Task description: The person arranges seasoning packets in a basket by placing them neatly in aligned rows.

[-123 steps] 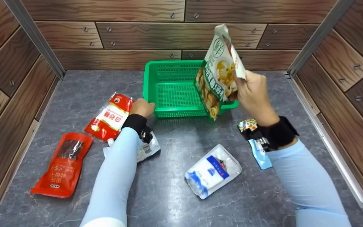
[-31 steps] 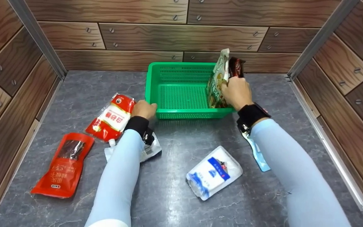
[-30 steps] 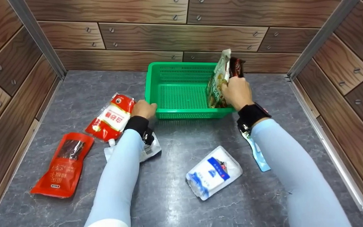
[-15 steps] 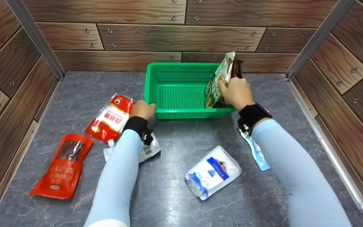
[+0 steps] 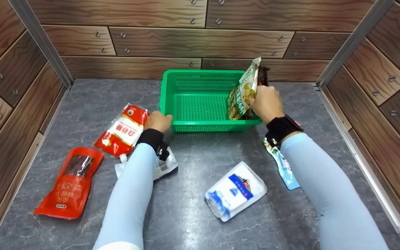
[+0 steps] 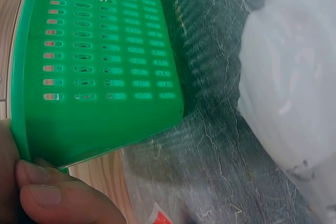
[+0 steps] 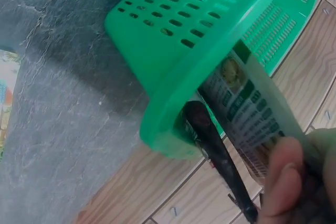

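My left hand (image 5: 158,121) grips the front left corner of a green plastic basket (image 5: 207,122). In the left wrist view its curled fingers (image 6: 44,195) hold the basket's rim (image 6: 21,77). With my right hand (image 5: 267,102) I pinch the upper edge of a white-and-green food packet (image 5: 240,100), which stands leaning to the right in the basket's right end. Beside it, against the right wall, stands a dark packet (image 5: 263,75). The right wrist view shows the dark packet (image 7: 215,148) between the basket's rim (image 7: 184,87) and the printed packet (image 7: 244,108).
On the grey tabletop lie a red-and-white sugar bag (image 5: 123,130), a red pouch (image 5: 69,184), and a white-and-blue pouch (image 5: 236,191). A silvery spouted pouch (image 5: 167,165) is partly under my left forearm. A narrow light-blue packet (image 5: 285,170) lies by my right forearm.
Since the oldest frame, my right hand has lowered the food packet from above the front rim into the basket's right end. Lately its top has tipped rightward. The left hand stays put.
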`<control>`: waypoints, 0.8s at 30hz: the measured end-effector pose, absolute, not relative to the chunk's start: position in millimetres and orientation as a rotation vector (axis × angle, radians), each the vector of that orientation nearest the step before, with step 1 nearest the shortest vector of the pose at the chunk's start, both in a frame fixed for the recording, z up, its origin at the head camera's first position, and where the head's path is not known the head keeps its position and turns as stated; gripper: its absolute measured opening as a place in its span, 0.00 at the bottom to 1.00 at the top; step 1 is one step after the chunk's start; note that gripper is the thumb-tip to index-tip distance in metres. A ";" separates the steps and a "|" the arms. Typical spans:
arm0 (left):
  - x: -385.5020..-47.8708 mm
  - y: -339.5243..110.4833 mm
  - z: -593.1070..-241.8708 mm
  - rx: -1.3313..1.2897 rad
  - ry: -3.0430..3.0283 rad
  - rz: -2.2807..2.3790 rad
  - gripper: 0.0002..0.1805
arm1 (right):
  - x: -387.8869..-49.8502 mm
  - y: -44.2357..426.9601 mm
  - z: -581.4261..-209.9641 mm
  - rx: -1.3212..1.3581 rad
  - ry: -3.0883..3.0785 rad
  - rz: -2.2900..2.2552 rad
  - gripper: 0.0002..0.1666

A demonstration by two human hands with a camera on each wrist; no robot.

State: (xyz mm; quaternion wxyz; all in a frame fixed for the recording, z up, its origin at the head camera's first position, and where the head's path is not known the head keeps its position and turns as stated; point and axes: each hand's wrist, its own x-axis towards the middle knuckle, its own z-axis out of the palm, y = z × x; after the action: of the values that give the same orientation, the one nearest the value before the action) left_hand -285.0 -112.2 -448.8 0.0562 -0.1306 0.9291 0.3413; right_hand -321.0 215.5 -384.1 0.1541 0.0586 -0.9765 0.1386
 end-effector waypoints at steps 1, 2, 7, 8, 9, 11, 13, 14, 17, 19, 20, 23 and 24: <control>-285.3 -112.3 -449.3 -0.394 2.824 1.028 0.28 | -321.0 214.4 -385.2 0.179 -2.795 0.392 0.15; -285.4 -112.0 -449.4 -0.390 2.827 1.023 0.28 | -320.7 213.7 -385.9 0.188 -2.790 0.384 0.16; -284.8 -111.3 -448.3 -0.392 2.835 1.028 0.28 | -318.5 211.1 -386.8 0.165 -2.799 0.401 0.23; -284.8 -111.4 -448.2 -0.389 2.840 1.026 0.28 | -318.0 211.2 -386.6 0.149 -2.807 0.406 0.25; -284.7 -111.5 -448.2 -0.386 2.844 1.022 0.28 | -317.4 211.4 -386.2 0.133 -2.812 0.413 0.28; -284.6 -111.6 -448.1 -0.384 2.849 1.021 0.28 | -316.5 212.6 -386.0 0.111 -2.823 0.418 0.31; -284.7 -111.9 -448.6 -0.376 2.854 1.016 0.28 | -315.6 214.7 -386.3 0.093 -2.834 0.424 0.34; -284.7 -112.0 -448.9 -0.374 2.852 1.020 0.28 | -315.1 216.1 -386.7 0.086 -2.836 0.430 0.35; -284.6 -112.4 -449.6 -0.375 2.844 1.030 0.28 | -314.4 221.2 -388.9 0.069 -2.843 0.449 0.35; -284.5 -112.8 -450.1 -0.375 2.839 1.030 0.28 | -314.1 224.8 -390.6 0.063 -2.836 0.451 0.36; -284.5 -113.1 -450.1 -0.376 2.837 1.030 0.28 | -313.7 226.7 -391.2 0.062 -2.831 0.458 0.36; -284.1 -113.5 -450.0 -0.379 2.830 1.027 0.29 | -312.3 233.6 -394.1 0.065 -2.802 0.470 0.36; -284.1 -113.6 -450.0 -0.378 2.829 1.027 0.29 | -311.5 235.9 -395.1 0.066 -2.795 0.475 0.36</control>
State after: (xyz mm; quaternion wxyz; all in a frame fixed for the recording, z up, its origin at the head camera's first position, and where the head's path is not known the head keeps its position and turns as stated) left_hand -284.1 -113.6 -450.0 0.0543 -0.1246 0.9312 0.3381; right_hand -311.5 235.9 -395.1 0.1525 0.0230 -0.9741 0.1654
